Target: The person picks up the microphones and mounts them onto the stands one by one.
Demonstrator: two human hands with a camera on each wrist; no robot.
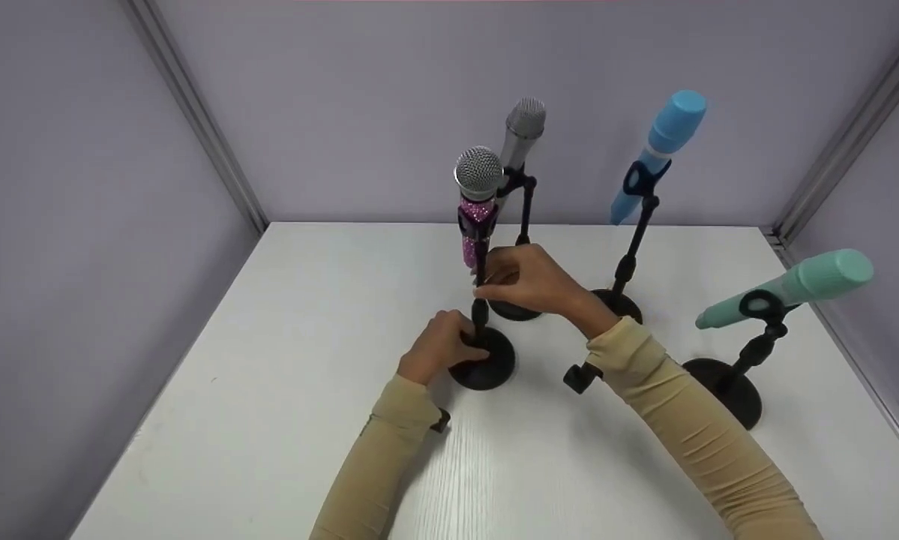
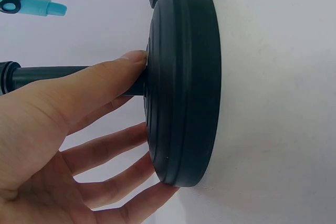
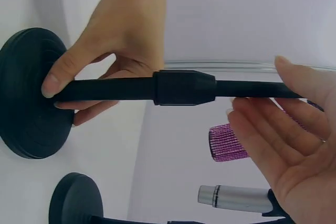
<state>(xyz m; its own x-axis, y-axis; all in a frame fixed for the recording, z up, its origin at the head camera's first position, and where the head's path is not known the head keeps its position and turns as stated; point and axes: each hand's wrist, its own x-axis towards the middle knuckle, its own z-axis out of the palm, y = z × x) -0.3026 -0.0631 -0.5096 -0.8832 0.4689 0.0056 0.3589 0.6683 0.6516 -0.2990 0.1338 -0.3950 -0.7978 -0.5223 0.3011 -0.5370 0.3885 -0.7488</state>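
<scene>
A microphone with a silver mesh head and glittery pink handle (image 1: 478,174) is held upright in the clip of a black desk microphone stand (image 3: 184,87). Low on that stand, my left hand (image 1: 438,349) grips the pole just above the round base (image 2: 184,82), its thumb along the pole and its lower fingertips touching the base. Higher up, my right hand (image 1: 531,281) pinches the thin upper pole between thumb and fingers, above the black collar. The pink handle's lower end (image 3: 228,142) shows beyond the right fingers.
Behind the hands, a silver microphone (image 1: 525,124) leans in its own stand. A blue microphone (image 1: 678,124) and a green one (image 1: 824,277) sit tilted in stands at the right. Walls (image 1: 344,112) border the white table (image 1: 269,412).
</scene>
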